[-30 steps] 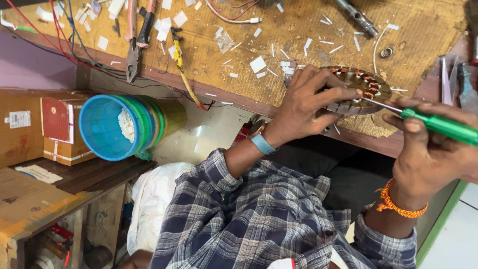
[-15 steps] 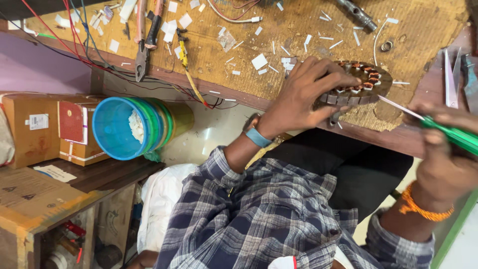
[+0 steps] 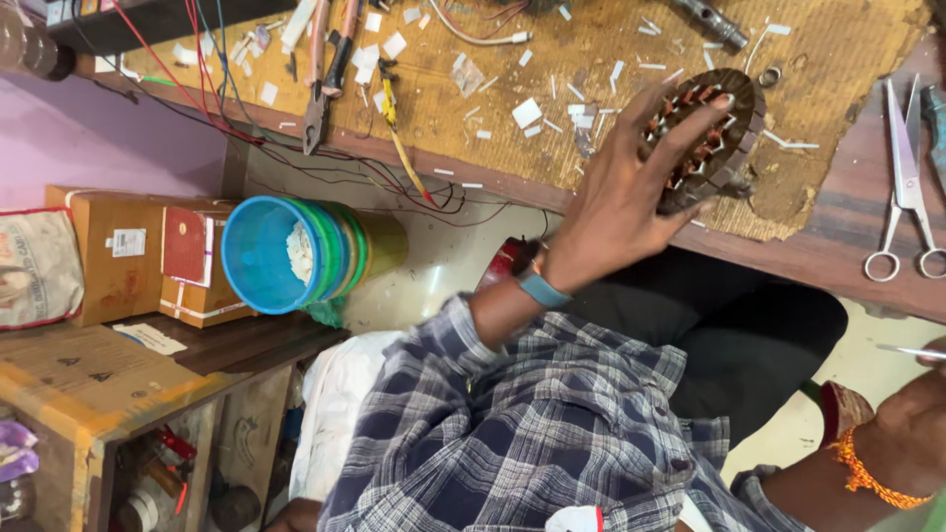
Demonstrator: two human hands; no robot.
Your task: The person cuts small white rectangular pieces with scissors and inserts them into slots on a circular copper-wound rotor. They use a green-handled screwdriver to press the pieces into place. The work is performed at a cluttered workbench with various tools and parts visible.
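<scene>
A round motor stator [image 3: 711,133] with copper windings lies on a worn tan mat [image 3: 552,89] on the workbench. My left hand [image 3: 631,197], with a blue band at the wrist, grips the stator, fingers spread over its face. My right hand [image 3: 912,433], with an orange thread at the wrist, sits at the lower right edge, mostly cut off. A thin metal screwdriver shaft [image 3: 909,351] pokes out from it, well away from the stator; the handle is out of view.
Scissors [image 3: 902,187] lie on the bench at the right. Pliers [image 3: 325,79], red and black wires [image 3: 212,79], paper scraps and a metal cylinder [image 3: 711,22] lie about the mat. Stacked blue and green buckets [image 3: 296,251] and cardboard boxes [image 3: 128,256] stand at the left.
My right hand has drawn the screwdriver down and to the right, off the stator and nearly out of view. My left hand has spread its fingers wider over the stator.
</scene>
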